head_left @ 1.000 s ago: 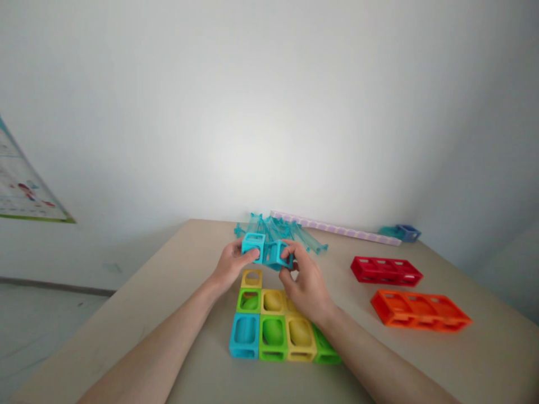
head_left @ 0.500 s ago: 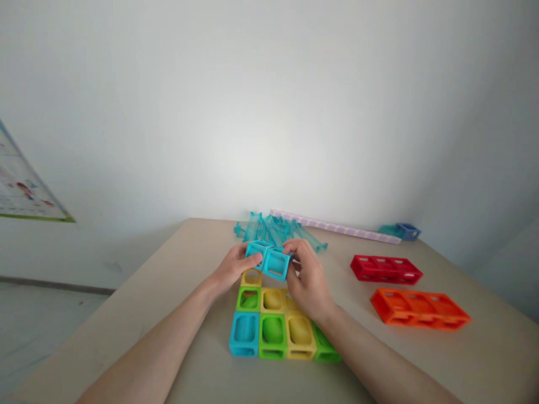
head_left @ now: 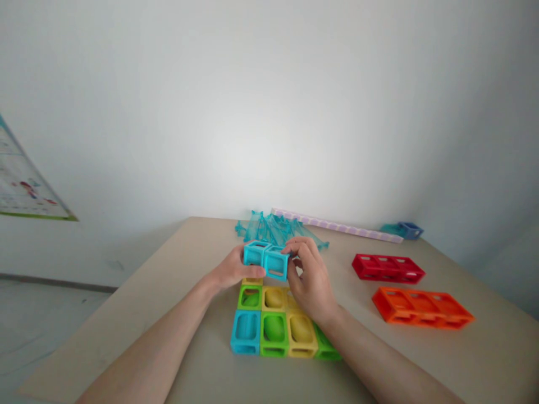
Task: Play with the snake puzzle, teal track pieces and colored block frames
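Two light-blue open-sided cube blocks (head_left: 275, 264) are held up side by side in both hands. My left hand (head_left: 234, 269) is closed on the left cube, its thumb along the lower front edge. The fingers of my right hand (head_left: 308, 275) pinch the right cube at its right side. Beneath them on the table lies a flat group of joined cube blocks (head_left: 274, 331) in blue, green and yellow. My right hand and forearm hide part of its right side, and a yellow cube (head_left: 252, 280) at its back left is partly covered by my left hand.
A red three-cube bar (head_left: 387, 268) and an orange three-cube bar (head_left: 422, 307) lie to the right on the table (head_left: 189, 336). Along the back are clear teal plastic pieces (head_left: 273, 227), a pale purple patterned strip (head_left: 337, 225) and a dark-blue cube (head_left: 410, 230) against the wall.
The two light-blue cubes have turned slightly and now sit more level. My left thumb has slid from the left cube's front face down to its lower edge.
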### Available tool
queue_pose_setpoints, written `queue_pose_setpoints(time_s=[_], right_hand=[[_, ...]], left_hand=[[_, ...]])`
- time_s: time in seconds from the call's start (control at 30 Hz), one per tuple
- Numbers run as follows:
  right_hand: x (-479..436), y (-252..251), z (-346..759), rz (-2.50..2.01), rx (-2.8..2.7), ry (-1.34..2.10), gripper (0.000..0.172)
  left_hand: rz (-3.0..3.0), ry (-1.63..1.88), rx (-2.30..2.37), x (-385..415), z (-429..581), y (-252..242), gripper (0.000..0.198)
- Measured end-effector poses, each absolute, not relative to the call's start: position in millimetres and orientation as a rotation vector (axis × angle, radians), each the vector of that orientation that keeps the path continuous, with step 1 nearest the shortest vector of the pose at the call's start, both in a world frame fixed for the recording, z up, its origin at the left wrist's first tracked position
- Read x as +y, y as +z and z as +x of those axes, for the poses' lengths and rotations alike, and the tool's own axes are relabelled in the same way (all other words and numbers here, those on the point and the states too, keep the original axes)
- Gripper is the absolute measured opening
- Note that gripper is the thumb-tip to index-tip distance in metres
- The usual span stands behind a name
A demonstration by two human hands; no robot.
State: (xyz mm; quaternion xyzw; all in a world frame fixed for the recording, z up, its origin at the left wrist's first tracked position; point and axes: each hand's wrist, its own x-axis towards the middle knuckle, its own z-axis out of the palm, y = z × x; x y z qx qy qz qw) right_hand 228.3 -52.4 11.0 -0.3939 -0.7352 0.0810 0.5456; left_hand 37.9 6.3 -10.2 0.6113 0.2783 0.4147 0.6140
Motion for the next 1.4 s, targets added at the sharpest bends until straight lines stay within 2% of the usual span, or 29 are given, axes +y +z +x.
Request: queue_pose_setpoints(time_s=[0.13,0.23,0.33,0.4,0.53,0.77,1.17,1.4], right_hand=[[-65.0,20.4,229.3,-0.907,-1.782,-0.017,0.022],[-80.6,26.8,224.8,-0.733,-2.255,0.077,0.016],[-92.4,26.3,215.3,-0.668,-2.641,0.208,0.042],[-95.6,23.2,209.6,-0.735,-2.698,0.234,0.048],[-94.3,17.2,204.5,-0.834,-2.644,0.274,0.035],[-93.1,13.9,202.9,-0.780,-2.664,0.194,0.018],[-95.3,15.4,197.4,-0.708,-2.709,0.046,0.014],[-93.4,11.1,197.3,-0.807,-2.601,0.232,0.006]], left_hand=[[1.419,1.041,0.729,7.8,40.6,-13.9,0.053],[1.447,1.051,0.809,9.1,43.1,-18.9,0.044],[1.464,1.084,0.841,8.3,46.4,-22.4,0.045],[1.469,1.106,0.844,6.4,49.0,-22.8,0.046],[1.466,1.148,0.834,2.7,53.4,-21.5,0.047],[1.464,1.206,0.893,4.4,55.5,-24.6,0.037],[1.452,1.204,0.932,4.9,55.0,-25.3,0.038],[1.442,1.208,0.930,4.2,54.7,-21.4,0.038]])
